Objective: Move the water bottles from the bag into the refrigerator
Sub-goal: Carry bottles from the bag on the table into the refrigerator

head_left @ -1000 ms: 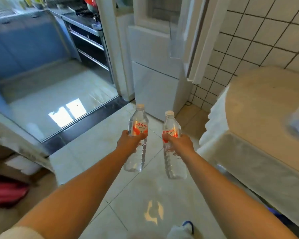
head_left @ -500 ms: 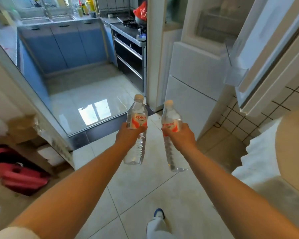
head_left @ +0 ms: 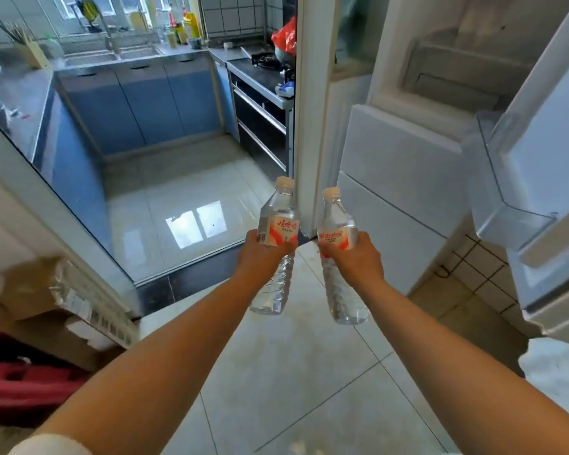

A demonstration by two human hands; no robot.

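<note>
Two clear water bottles with red-and-white labels and pale caps are held upright in front of me. My left hand [head_left: 263, 257] grips the left bottle [head_left: 278, 224] around its middle. My right hand [head_left: 355, 261] grips the right bottle [head_left: 335, 218] the same way. The white refrigerator [head_left: 398, 178] stands ahead on the right, its upper compartment open. Its open door [head_left: 539, 178], with an empty clear door shelf [head_left: 503, 192], swings out at the far right. The bag is not in view.
A white door frame post [head_left: 312, 110] stands just left of the refrigerator. Beyond a dark threshold [head_left: 184, 284] lies a kitchen with blue cabinets [head_left: 138, 100] and a stove [head_left: 263, 60]. A cardboard box [head_left: 46, 297] and red fabric [head_left: 20, 389] sit low left.
I have moved closer to the refrigerator and the view has tilted up, so its open compartment and door shelf fill more of the right side. Both hands still hold their bottles.
</note>
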